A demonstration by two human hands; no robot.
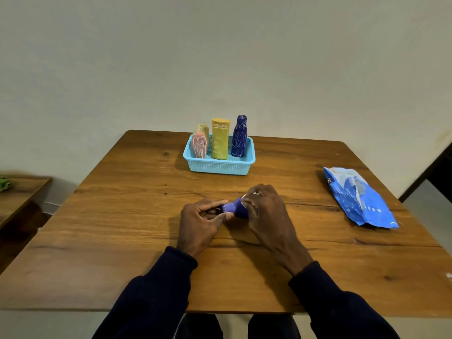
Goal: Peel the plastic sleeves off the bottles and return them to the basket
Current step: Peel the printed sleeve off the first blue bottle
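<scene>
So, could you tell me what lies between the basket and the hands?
Nothing: the head view shows only bare table between the basket and the left hand and right hand gripping the bottle.

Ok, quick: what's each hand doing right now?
Left hand: closed, fingers pinching one end of the purple bottle.
Right hand: closed, gripping the other end of the same bottle.

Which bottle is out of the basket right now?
The small purple plastic bottle, gripped sideways by the left hand and right hand; the other bottles stand in the light blue plastic basket.
</scene>
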